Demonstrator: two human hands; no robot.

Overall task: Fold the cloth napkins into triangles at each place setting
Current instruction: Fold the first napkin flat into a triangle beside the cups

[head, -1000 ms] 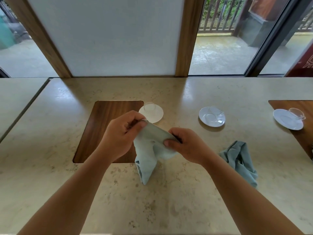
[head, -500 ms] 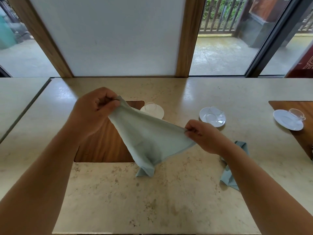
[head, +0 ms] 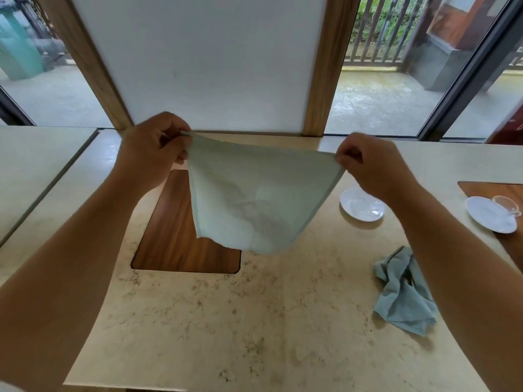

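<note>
Napkin (head: 254, 199) is what has changed. A second ago it is a bunched wad between both hands, low over the table (head: 226, 321). Half a second ago it is half drawn out on a slant. Now it hangs spread across the middle of the frame with its top edge pulled nearly straight, and it appears clear of the table.

At upper centre-left, the left hand (head: 154, 149) pinches the cloth's left top corner between thumb and curled fingers; it has risen and swung outward. Below it lies the wood mat (head: 169, 236), its right part hidden behind the hanging cloth. The sheet sags in soft wrinkles, and its lower edge hangs over the mat's right side and the table beside it.

At upper centre-right, the right hand (head: 373, 168) pinches the opposite top corner in the same way; it too has lifted and moved apart from the left. Just under that wrist sits a saucer (head: 362, 205). At lower right the second napkin (head: 402, 295) lies crumpled on the table where it was, part of it behind the forearm. At the far right edge another saucer (head: 491, 215) carries a glass cup (head: 506, 205).

My reading is that the cloth is now opened and squared but no fold has been made. It probably needs laying flat next, then bringing one corner to the opposite one. With the second napkin untouched, the task looks to be at an early stage.
</note>
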